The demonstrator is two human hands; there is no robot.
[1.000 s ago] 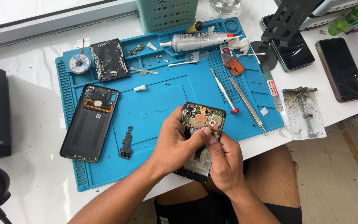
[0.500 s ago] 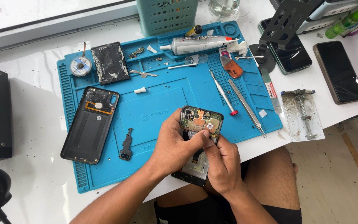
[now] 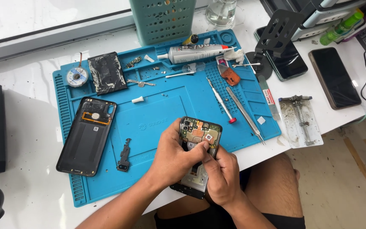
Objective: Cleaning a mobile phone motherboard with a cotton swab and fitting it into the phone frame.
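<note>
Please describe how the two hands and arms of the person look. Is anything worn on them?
Both forearms are bare, with no sleeves in view. The left hand and the right hand wear no gloves. I see no ring, watch or bracelet on either. The fingernails are short.

I'm looking at a phone repair bench: blue mat point(image 3: 166, 114), tweezers point(image 3: 244, 113), glue tube point(image 3: 198, 53), spare phones point(image 3: 334, 77) lying about.

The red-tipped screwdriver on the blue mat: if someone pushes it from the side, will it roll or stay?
The red-tipped screwdriver looks thin and round, so it would probably roll easily. It lies on the ribbed part of the blue mat, which may slow it. The tweezers lying beside it would likely stop it on that side.
</note>
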